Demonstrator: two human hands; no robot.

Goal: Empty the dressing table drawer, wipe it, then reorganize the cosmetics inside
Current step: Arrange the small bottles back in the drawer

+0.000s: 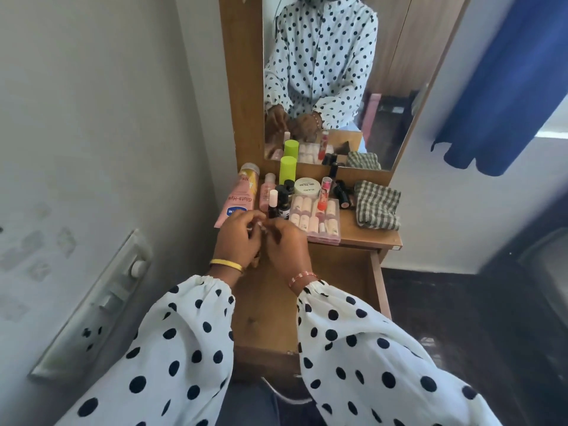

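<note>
Drawer (267, 318) of brown wood stands pulled out at 6 o'clock under the tabletop (362, 238), its bottom bare. Above its far edge two hands meet. The left hand (238, 241) and the right hand (289, 245) have curled fingers, tips pressed together around something small; what it is, I cannot tell. On the tabletop at 12 o'clock stand the cosmetics: one pink tube (238, 199), one bottle with lime green cap (288, 169), one round white jar (306, 186), one clear box of small bottles (316, 221), one red lipstick (324, 193). At 2 o'clock lies one folded checked cloth (377, 205). Behind stands one mirror (393, 72).
</note>
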